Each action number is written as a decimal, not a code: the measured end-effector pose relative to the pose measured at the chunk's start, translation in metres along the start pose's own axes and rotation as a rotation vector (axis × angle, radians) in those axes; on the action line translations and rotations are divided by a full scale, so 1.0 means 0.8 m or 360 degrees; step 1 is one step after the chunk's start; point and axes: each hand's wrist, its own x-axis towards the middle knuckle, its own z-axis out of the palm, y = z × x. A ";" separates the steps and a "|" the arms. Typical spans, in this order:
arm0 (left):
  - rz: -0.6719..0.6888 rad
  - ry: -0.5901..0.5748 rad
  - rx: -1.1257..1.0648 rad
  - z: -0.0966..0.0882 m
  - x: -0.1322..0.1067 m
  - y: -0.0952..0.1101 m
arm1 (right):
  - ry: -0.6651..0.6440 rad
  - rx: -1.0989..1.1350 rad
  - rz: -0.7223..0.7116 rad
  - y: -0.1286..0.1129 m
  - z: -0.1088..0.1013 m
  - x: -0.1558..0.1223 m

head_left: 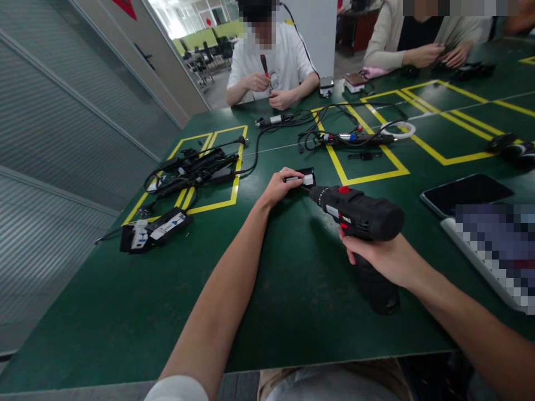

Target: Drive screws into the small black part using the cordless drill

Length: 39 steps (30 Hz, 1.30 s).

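Observation:
In my right hand (378, 253) is a black cordless drill (361, 211) with red accents, its fingers wrapped round the grip. The drill points left and away from me, and its bit reaches the near edge of a small black case (310, 172). White parts show inside that case. My left hand (280, 186) grips the case from the left, with fingers over the white piece. The hand hides part of the case, so I cannot tell whether the bit touches a screw.
Black tools and cables (200, 170) are heaped on the green table (267, 301) at left, beside opened black cases (161, 227). A corded electric screwdriver (351, 138) lies beyond my hands. A phone (466, 192) rests at right. Two people (271, 61) work across the table.

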 end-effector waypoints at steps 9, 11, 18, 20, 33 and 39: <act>-0.0013 0.0003 -0.0013 0.000 0.000 -0.002 | 0.0009 -0.0012 0.0030 -0.003 0.001 -0.001; -0.0019 -0.0002 -0.0010 0.000 0.000 -0.003 | 0.0014 -0.0017 0.0038 -0.002 0.000 -0.001; -0.0014 0.0006 -0.0017 0.000 0.000 -0.002 | 0.0020 0.0011 0.0043 -0.002 0.001 0.000; -0.0016 0.0011 -0.0012 0.000 0.000 -0.001 | 0.0013 0.0023 0.0034 -0.002 0.002 0.001; -0.0035 0.0021 -0.0044 0.001 0.000 0.000 | 0.0007 0.0001 0.0011 0.000 0.001 0.000; -0.0046 0.0019 -0.0026 0.001 0.000 -0.001 | -0.0010 0.0016 0.0020 0.004 0.000 0.003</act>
